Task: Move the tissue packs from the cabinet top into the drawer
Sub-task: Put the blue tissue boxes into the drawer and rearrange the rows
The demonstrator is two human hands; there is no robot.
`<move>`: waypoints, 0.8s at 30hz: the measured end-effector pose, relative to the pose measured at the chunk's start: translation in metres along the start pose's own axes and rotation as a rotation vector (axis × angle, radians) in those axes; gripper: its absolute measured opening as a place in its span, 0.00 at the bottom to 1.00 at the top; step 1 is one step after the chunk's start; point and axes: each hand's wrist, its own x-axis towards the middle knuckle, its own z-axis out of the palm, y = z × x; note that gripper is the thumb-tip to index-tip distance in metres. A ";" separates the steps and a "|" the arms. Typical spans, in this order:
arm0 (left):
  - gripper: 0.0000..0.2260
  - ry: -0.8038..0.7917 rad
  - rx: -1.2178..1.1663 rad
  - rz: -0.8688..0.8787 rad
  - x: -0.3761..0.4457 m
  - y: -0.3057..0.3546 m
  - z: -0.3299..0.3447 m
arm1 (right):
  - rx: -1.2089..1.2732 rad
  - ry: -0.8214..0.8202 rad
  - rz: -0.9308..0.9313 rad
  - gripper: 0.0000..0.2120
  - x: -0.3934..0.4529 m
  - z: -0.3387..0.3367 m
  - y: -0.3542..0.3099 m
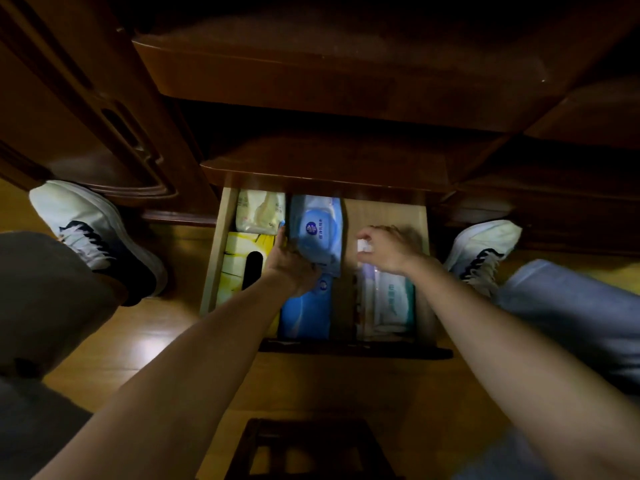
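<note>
Down in the open drawer [420,216], between my two forearms, my left hand [292,265] grips a blue wipes pack [317,230] from its left edge, fingers curled round the side and thumb under it, so the near end of the pack is covered by my palm. It lies over or against a second blue pack [306,313] nearer me; I cannot tell whether the two touch. My right hand [386,249] hovers over the bare right part of the drawer floor, its fingers curled about something small and white [364,245], perhaps a folded tissue or a tiny packet, too blurred to name. Just below that hand sits a pale pack with teal print [389,299], its far end hidden by my wrist. On the drawer's left side a yellow tissue box [239,265] with a dark slot lies beside a cream pack [259,211], whose far edge slips under the overhanging cabinet top [311,81]. That dark wood cuts off the back of the drawer altogether. My white shoes [93,233] stand on the wooden floor [145,341] to either side, and a dark stool [304,448] is cropped at the bottom edge.
</note>
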 end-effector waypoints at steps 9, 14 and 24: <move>0.23 0.304 -0.348 -0.034 -0.031 0.027 -0.010 | -0.540 -0.251 -0.010 0.69 -0.029 0.012 0.027; 0.18 0.437 -0.526 0.004 -0.046 0.053 0.000 | -0.583 -0.214 -0.011 0.65 -0.029 0.013 0.031; 0.15 0.547 -0.729 -0.020 -0.048 0.066 0.017 | -0.483 -0.169 -0.024 0.61 -0.034 -0.001 0.032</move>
